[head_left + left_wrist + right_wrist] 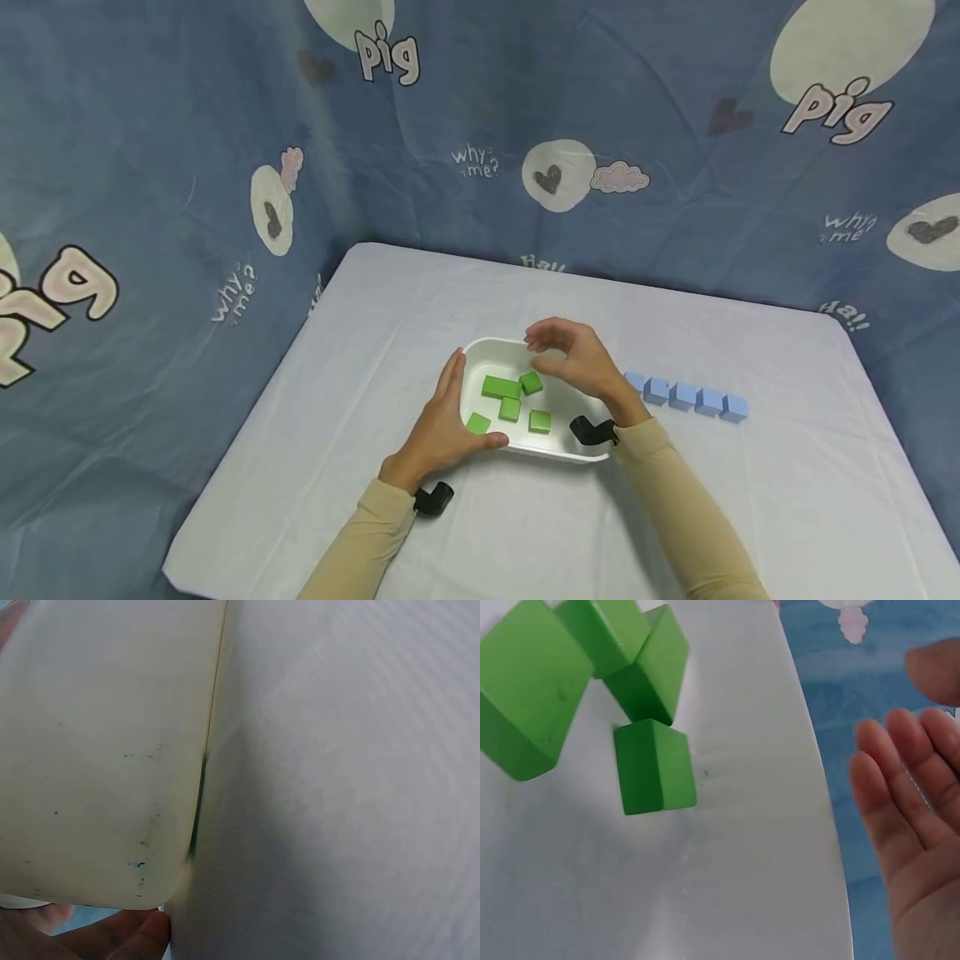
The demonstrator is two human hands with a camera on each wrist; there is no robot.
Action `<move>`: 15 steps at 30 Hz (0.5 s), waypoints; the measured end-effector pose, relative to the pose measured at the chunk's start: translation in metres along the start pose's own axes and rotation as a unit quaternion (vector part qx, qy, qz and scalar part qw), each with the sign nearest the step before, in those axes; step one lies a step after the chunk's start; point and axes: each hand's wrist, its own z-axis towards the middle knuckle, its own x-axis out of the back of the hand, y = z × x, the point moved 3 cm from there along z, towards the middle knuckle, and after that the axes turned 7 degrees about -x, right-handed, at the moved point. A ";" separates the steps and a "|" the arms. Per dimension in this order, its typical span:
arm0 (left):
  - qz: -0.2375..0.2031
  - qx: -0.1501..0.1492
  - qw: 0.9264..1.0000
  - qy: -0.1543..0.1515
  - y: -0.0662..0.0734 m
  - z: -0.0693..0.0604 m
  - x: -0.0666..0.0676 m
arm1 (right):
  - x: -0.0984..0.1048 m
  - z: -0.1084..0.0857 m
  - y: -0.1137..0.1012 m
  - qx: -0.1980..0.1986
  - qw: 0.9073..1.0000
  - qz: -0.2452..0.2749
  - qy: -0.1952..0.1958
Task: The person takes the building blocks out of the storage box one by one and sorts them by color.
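Observation:
A white plastic tray point(566, 402) sits on the table with several green blocks point(539, 422) loose inside it. My left hand point(441, 427) holds the tray's near left corner, its fingers along the left outer side and its thumb over the front rim. Seen from the left wrist, fingertips point(142, 934) press the tray's outer wall point(105, 765). Above the tray's far right part hovers my right hand point(573, 358), fingers loosely curved and holding nothing. The right wrist view confirms its bare palm point(922, 892) and shows green blocks point(656, 766) on the tray floor.
Several light blue cubes point(682, 396) stand in a row right of the tray, the leftmost partly hidden by my right wrist. White cloth covers the table point(375, 333). A blue printed curtain point(465, 100) hangs behind and to the left. Each wrist wears a black camera point(592, 431).

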 end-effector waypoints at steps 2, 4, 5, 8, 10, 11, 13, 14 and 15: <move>0.001 -0.001 1.000 0.000 0.000 0.001 0.000 | -0.002 0.000 0.002 -0.005 1.000 0.007 -0.017; 0.004 -0.001 1.000 0.001 0.000 0.001 -0.001 | -0.003 -0.001 0.003 -0.012 0.999 0.009 -0.036; 0.004 -0.002 1.000 0.002 0.000 0.001 -0.001 | -0.004 -0.001 0.004 -0.015 0.999 0.006 -0.046; 0.002 0.001 1.000 0.002 0.000 0.001 -0.001 | -0.007 -0.001 0.007 -0.023 0.997 -0.018 -0.074; 0.003 0.003 1.000 0.001 0.001 0.000 -0.001 | -0.009 -0.001 0.009 -0.029 0.995 -0.041 -0.087; 0.003 0.003 1.000 0.001 0.001 0.000 -0.001 | -0.010 -0.001 0.010 -0.031 0.994 -0.051 -0.093; 0.003 0.003 1.000 0.000 0.002 0.000 0.000 | -0.011 -0.001 0.012 -0.036 0.992 -0.067 -0.101; 0.005 0.001 1.000 0.000 0.002 0.000 0.001 | -0.012 -0.001 0.013 -0.037 0.991 -0.073 -0.103; 0.006 0.000 1.000 0.000 0.002 0.000 0.001 | -0.012 -0.001 0.014 -0.041 0.991 -0.078 -0.105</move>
